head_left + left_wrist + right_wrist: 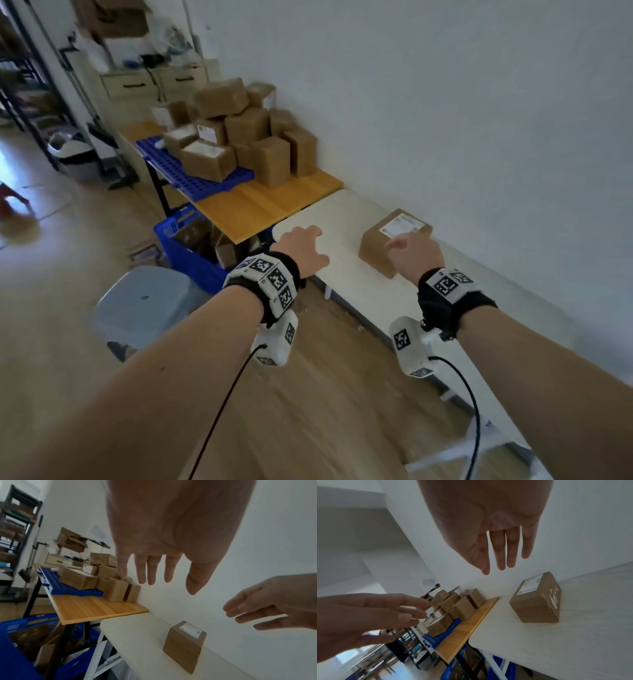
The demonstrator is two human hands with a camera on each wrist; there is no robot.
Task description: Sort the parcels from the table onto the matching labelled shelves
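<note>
A small brown cardboard parcel with a white printed label on top (394, 240) sits alone on the pale white surface (329, 219), near the white wall (479, 102) at about two o'clock from the viewer. The left hand (303, 250) hovers over the surface's left end, fingers spread and holding nothing; the right hand (412, 255) hangs just above the parcel's near edge, fingers straight, also holding nothing. Likely risks: a one-sided grab could nudge the parcel against the wall or tip it, and a palm could cover the label needed for matching. At eleven o'clock, a heap of brown cardboard boxes (236, 130) crowds a blue perforated plastic tray (205, 178) on an orange wooden surface (260, 209); a grey plastic stool (144, 305) stands near the left forearm.
</note>
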